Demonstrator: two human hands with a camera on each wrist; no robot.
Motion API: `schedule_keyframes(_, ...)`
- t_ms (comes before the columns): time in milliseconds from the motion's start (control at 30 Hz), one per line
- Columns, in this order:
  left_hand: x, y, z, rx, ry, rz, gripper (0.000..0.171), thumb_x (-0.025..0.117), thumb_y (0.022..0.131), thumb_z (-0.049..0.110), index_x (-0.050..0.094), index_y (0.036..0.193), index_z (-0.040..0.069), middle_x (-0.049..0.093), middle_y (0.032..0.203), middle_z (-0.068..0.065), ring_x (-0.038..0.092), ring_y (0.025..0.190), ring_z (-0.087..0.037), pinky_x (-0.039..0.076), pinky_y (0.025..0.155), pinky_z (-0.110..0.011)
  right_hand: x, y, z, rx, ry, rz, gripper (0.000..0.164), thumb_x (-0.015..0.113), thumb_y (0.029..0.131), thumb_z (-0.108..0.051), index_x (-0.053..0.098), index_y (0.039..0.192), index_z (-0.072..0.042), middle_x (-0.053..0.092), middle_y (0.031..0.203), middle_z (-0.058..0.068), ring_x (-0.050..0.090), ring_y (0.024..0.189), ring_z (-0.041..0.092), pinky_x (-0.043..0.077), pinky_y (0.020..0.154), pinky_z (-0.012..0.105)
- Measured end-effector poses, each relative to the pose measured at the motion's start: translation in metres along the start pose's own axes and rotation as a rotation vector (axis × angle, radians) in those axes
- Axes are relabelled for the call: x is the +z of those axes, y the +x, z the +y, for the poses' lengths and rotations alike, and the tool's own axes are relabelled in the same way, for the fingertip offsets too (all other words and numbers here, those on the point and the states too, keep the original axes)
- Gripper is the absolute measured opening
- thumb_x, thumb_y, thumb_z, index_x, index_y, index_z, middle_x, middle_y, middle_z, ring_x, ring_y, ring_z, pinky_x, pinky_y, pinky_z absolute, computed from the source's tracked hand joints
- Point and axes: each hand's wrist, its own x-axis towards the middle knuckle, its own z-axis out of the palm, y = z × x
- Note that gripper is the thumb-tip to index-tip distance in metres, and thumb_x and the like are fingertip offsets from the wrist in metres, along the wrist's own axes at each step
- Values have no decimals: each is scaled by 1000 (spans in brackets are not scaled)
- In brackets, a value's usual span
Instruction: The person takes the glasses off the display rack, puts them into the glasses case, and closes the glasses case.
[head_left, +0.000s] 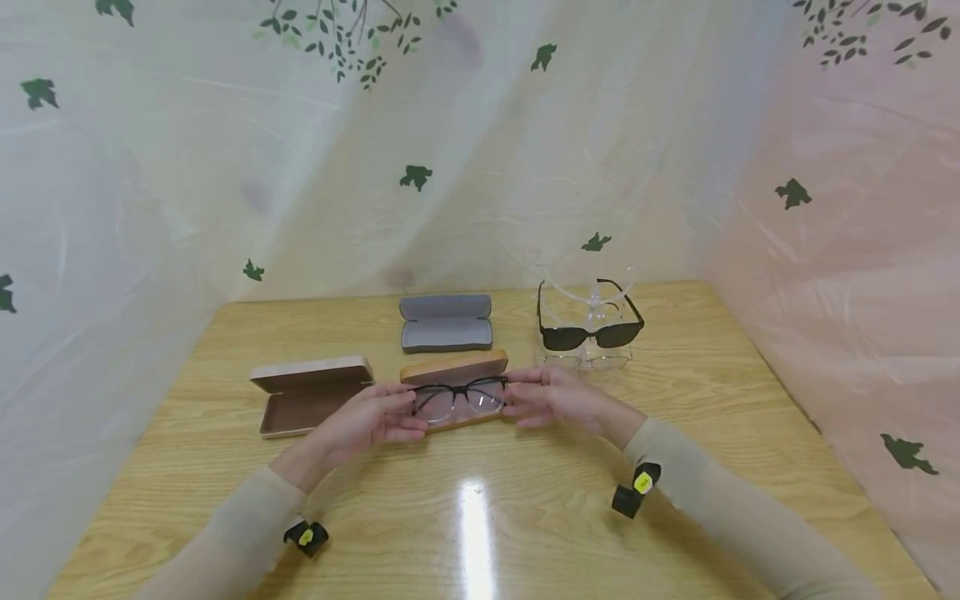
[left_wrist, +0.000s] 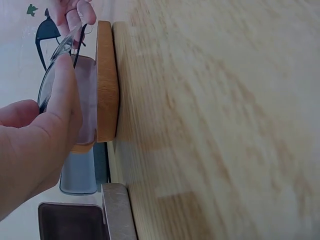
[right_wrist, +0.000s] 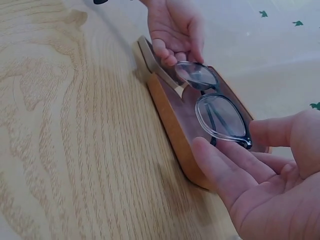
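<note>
A pair of eyeglasses (head_left: 459, 389) with a black upper rim and clear lower rims is held level just above an open orange-brown case (head_left: 457, 365) with a greyish lining. My left hand (head_left: 372, 418) pinches the left end of the frame. At the opposite end, my right hand (head_left: 553, 397) holds the hinge corner between thumb and fingers, as the right wrist view shows. The temples are folded behind the lenses (right_wrist: 222, 115). Beneath the glasses, the case's lower half (right_wrist: 172, 130) rests on the table with its lid raised at the back.
Left of the hands stands an open pale case (head_left: 311, 369) with a brown inside. Behind is an open grey case (head_left: 446, 335). At back right, a clear stand (head_left: 595, 310) bears black sunglasses (head_left: 592, 337) and thin-rimmed glasses (head_left: 587, 362). Patterned curtains (head_left: 480, 150) enclose the wooden table (head_left: 375, 517).
</note>
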Motion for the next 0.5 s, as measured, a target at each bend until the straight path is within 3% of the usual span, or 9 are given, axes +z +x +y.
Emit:
schedule_keyframes(267,-1,2,-2,-4,9,7,34,45,109,13,41,130,-15,58,128,-30,69,105,-26,54,96,-40,-1,2,2,8,27,-25,57,53,106,-12,29,154,9,47,148,27,60,124,37,52,98,50)
schedule_keyframes(500,-4,1,-3,-21,21,46,57,44,109,12,17,150,-17,42,140,-38,66,114,-29,52,99,-40,1,4,2,-2,35,-58,55,51,107,-11,31,153,10,47,147,30,58,126,37,53,97,47)
